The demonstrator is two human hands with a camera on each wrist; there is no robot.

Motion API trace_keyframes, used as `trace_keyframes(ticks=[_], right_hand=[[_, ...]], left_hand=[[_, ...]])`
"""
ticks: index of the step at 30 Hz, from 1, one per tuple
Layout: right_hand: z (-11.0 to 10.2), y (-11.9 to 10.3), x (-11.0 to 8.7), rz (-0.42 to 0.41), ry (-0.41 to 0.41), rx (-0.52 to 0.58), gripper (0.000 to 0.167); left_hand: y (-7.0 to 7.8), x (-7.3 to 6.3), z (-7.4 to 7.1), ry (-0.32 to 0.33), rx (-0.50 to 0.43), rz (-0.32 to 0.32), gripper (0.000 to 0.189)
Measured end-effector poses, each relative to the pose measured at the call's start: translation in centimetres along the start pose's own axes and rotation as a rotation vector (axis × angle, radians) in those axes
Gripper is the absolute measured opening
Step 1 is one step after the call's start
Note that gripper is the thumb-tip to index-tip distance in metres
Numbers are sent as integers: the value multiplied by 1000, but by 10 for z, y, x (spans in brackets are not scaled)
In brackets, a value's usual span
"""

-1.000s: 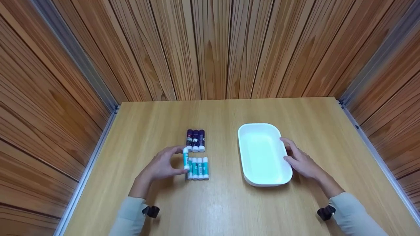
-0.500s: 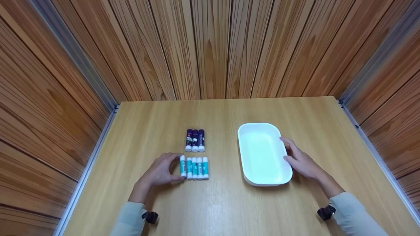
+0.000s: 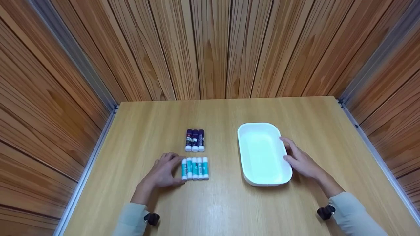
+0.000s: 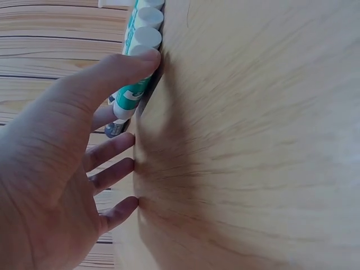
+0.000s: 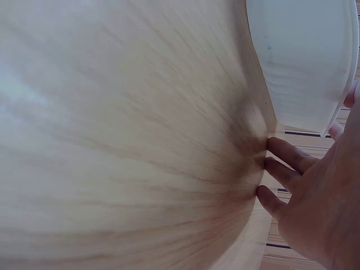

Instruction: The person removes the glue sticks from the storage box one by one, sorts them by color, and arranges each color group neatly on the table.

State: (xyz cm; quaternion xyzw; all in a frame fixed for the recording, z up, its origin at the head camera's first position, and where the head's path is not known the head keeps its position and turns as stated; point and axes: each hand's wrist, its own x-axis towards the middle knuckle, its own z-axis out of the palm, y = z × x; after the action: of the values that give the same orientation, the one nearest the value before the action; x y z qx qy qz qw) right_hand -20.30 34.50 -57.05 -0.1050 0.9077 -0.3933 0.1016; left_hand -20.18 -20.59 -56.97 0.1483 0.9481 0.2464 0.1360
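My left hand [image 3: 163, 171] pinches the leftmost teal-and-white glue stick [image 3: 184, 169] end to end, thumb at its near end and index finger at its far end. That stick lies on the table against a row of several matching glue sticks [image 3: 200, 168]. In the left wrist view, the thumb presses the held glue stick's [image 4: 130, 97] white end while the other fingers spread loosely. My right hand [image 3: 300, 161] rests at the right rim of a white plastic tub [image 3: 246, 157], thumb and index finger touching it. Its remaining fingers [image 5: 281, 174] touch the table in the right wrist view.
Behind the teal row lie 3 dark purple glue sticks [image 3: 195, 140] with white ends, side by side. The wooden table [image 3: 223, 203] is bounded by wood-panelled walls [image 3: 213, 49] at the back and both sides.
My left hand has lowered the teal glue stick from above the row to the table at its left end, then brought it right against the others. The right hand and tub have stayed put.
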Motion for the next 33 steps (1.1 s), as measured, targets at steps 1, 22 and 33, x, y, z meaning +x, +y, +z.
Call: trace_keyframes(ticks=[1,22,33], right_hand=[[0,0,0,-1,-2,1,70],[-17,-3,-1,-35,5,-3,68],[-39,1,-4,-54,26,18,53]], left_hand=[[0,0,0,2,0,0,89],[2,0,0,-39,-46,17,101],[-12,-13,-32,-45,-186,-50,82]])
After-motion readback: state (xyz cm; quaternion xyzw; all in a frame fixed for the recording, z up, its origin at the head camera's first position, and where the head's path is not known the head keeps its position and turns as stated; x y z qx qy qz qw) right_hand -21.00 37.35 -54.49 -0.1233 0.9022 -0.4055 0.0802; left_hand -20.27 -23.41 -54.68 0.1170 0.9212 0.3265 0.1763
